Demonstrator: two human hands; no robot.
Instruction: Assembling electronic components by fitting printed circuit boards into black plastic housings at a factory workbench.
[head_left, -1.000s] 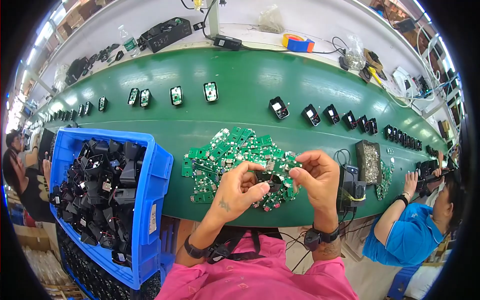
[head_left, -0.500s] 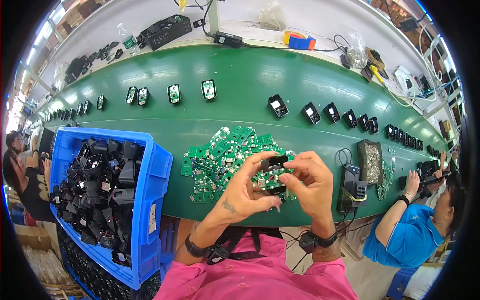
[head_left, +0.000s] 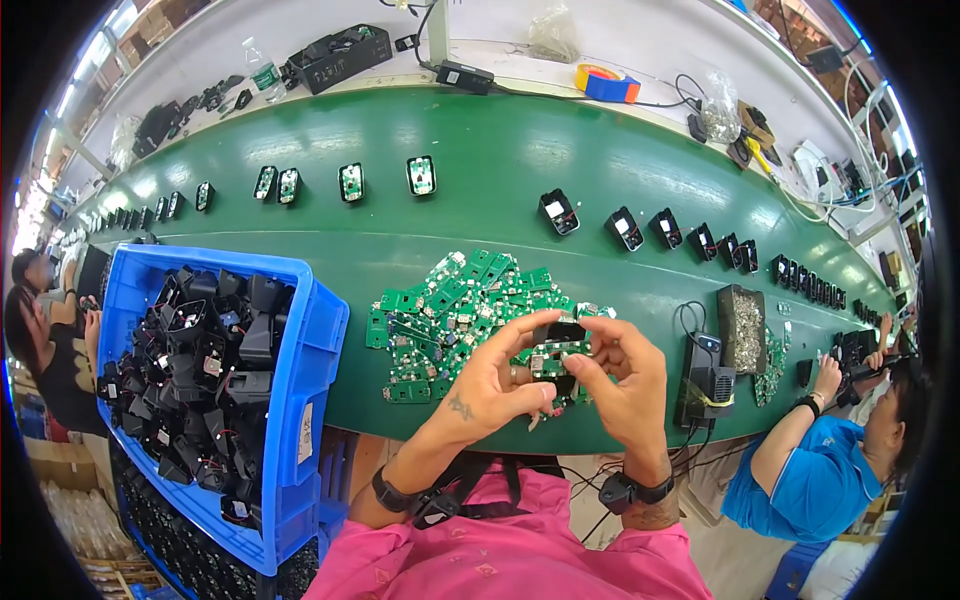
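Over the near edge of the green table, my left hand [head_left: 485, 388] is closed round a small black plastic housing [head_left: 566, 331]. A green circuit board [head_left: 552, 357] lies across the housing's open side. My right hand [head_left: 628, 385] grips the same piece from the right, its thumb pressed on the board and its fingers behind. How deep the board sits in the housing I cannot tell. Just beyond both hands spreads a heap of loose green circuit boards [head_left: 440, 320]. To the left, a blue crate [head_left: 325, 330] holds many black housings with thin wires.
Housings with boards [head_left: 421, 176] stand in a row at left; open black housings [head_left: 559, 212] continue it rightward. A black tray of small metal parts [head_left: 741, 330] and a black power unit [head_left: 708, 370] lie right. Co-workers sit either side, one in a blue shirt [head_left: 810, 475].
My right fingers have shifted, with the thumb now lower on the board. The board has turned to lie more level across the housing. The view has moved slightly.
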